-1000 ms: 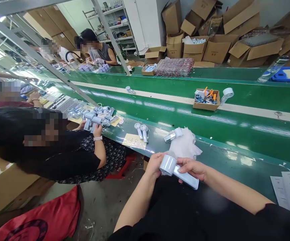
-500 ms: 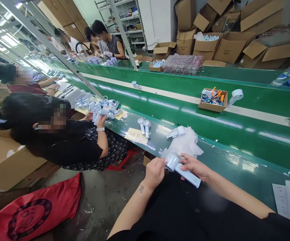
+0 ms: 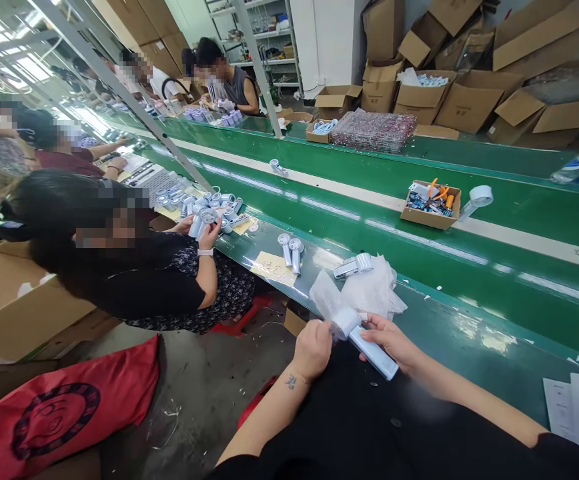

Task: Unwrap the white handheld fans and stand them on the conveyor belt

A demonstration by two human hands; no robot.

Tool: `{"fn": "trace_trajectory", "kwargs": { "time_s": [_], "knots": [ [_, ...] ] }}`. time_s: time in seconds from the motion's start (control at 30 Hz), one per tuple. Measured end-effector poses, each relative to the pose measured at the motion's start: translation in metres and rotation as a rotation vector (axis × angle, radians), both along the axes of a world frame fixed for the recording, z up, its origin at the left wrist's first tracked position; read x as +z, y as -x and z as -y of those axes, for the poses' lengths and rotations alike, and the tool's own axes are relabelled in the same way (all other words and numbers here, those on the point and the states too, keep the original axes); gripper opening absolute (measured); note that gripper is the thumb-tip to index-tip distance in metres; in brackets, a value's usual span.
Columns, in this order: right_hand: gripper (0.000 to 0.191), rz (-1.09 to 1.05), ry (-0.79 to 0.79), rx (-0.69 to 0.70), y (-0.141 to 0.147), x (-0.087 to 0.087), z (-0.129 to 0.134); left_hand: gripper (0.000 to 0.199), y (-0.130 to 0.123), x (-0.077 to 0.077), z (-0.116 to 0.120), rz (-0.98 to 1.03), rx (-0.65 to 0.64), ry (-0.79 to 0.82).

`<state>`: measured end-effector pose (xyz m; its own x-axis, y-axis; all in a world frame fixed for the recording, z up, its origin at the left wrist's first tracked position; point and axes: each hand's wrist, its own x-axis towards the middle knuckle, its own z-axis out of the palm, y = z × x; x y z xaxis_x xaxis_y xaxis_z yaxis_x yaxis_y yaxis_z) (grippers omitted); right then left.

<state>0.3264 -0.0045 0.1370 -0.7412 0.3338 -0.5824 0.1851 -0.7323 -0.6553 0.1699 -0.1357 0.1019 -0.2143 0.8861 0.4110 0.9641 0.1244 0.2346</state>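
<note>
A light blue handheld fan (image 3: 375,353) is in my right hand (image 3: 390,339), its handle slanting down to the right. My right fingers close around it near the round head. My left hand (image 3: 314,348) is curled shut beside the head, pinching a thin translucent plastic sheet or bag (image 3: 323,293). That plastic flares up over the head's left side; whether it encloses the head I cannot tell. Just beyond lies a pile of white translucent bags (image 3: 375,287), with another handheld fan (image 3: 353,265) resting against it.
Two fans (image 3: 291,252) lie by a yellow paper (image 3: 272,268) on the green bench. A co-worker (image 3: 119,267) at left holds a fan near a heap of fans. Across the belt sits a small carton of tools (image 3: 429,205). White printed sheets (image 3: 577,407) lie at right.
The plastic at the fan's head has spread upward and shows more. My left hand has turned slightly, still pinching. The fan stays in my right hand; the view has shifted slightly.
</note>
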Motion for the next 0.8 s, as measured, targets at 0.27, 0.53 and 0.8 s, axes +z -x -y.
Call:
{"fn": "trace_trajectory", "kwargs": {
  "time_s": [0.27,0.53,0.8],
  "knots": [
    [0.043,0.140,-0.019,-0.094,0.005,-0.016,0.001,0.009,-0.025,-0.006,-0.020,0.462,0.175,0.193],
    [0.017,0.262,0.117,-0.058,0.006,-0.022,0.004,0.016,-0.029,0.016,-0.023,0.116,-0.266,0.126],
    [0.018,0.361,-0.534,0.268,-0.005,-0.021,-0.015,0.020,-0.017,0.043,-0.030,0.945,0.153,0.277]
  ]
}}
